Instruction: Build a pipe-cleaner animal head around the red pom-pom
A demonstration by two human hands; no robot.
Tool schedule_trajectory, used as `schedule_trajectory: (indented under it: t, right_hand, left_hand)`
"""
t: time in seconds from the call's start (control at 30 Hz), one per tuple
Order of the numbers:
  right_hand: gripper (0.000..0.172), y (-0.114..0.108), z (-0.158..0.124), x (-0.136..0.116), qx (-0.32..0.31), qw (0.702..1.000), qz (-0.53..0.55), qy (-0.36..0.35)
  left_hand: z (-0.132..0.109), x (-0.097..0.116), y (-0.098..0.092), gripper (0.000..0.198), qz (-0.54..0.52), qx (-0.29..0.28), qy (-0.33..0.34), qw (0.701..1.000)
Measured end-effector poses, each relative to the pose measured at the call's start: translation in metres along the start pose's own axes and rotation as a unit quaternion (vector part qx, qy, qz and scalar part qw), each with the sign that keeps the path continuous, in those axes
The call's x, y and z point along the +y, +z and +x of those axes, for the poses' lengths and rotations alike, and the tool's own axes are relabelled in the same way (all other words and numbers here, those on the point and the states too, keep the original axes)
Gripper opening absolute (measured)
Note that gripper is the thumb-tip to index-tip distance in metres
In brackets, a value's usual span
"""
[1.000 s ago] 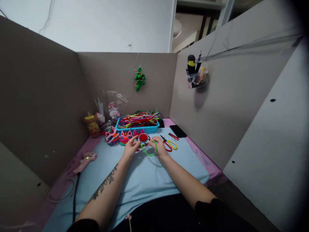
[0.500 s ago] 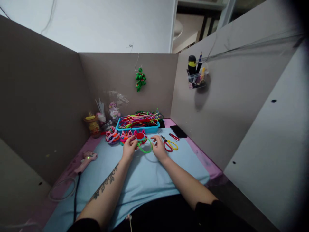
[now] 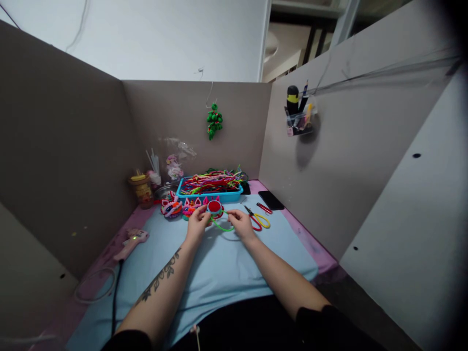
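1. Taking the red-topped piece as the clock's centre, a pink glue gun (image 3: 130,243) lies at eight o'clock, its small light lit.
2. Two fuzzy animal heads (image 3: 171,208) sit at nine; the nearer one is partly covered by the left hand (image 3: 198,223).
3. That hand, just beside the centre, has its fingers closed on the piece's edge; I can't make out the far fingertips.
4. The red-topped piece (image 3: 215,207) is held between the hands, before the blue tray (image 3: 215,197) at twelve.
5. A green strand (image 3: 221,228) loops below at five; its left end is lost by the left fingers. Working this strand onto the piece seems the step in hand.
6. The right hand (image 3: 241,223), at four, seems to pinch the strand, thumb and forefinger nearly together. The next move likely calls for a steady left hold while the right draws the strand.
7. Scissors (image 3: 262,222) lie beyond, at four.
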State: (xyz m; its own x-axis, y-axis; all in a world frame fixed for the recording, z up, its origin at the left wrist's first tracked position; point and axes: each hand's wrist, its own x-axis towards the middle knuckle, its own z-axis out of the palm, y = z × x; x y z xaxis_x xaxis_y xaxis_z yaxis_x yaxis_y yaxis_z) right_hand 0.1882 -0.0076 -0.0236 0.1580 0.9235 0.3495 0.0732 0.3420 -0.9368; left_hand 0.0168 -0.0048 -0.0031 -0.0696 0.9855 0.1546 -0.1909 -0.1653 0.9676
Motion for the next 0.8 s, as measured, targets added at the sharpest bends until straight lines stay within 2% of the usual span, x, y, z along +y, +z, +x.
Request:
schedule_trajectory:
  t: [0.23, 0.5, 0.63, 0.8]
  right_hand:
    - [0.020, 0.001, -0.005, -0.005, -0.042, 0.998, -0.027, -0.026]
    - [0.020, 0.002, -0.009, -0.008, -0.058, 0.987, -0.110, -0.098]
    - [0.021, 0.002, -0.009, -0.008, -0.042, 0.989, -0.110, -0.088]
    - [0.025, 0.002, -0.010, -0.010, 0.001, 0.995, -0.078, -0.062]
  left_hand:
    - [-0.004, 0.002, 0.003, 0.070, -0.001, -0.055, -0.008, 0.998]
    - [-0.004, 0.001, 0.004, 0.074, -0.015, -0.078, -0.017, 0.997]
    - [-0.002, -0.002, 0.003, 0.073, -0.022, -0.058, -0.007, 0.998]
    - [0.003, -0.004, 0.000, 0.074, -0.038, 0.009, 0.011, 0.999]
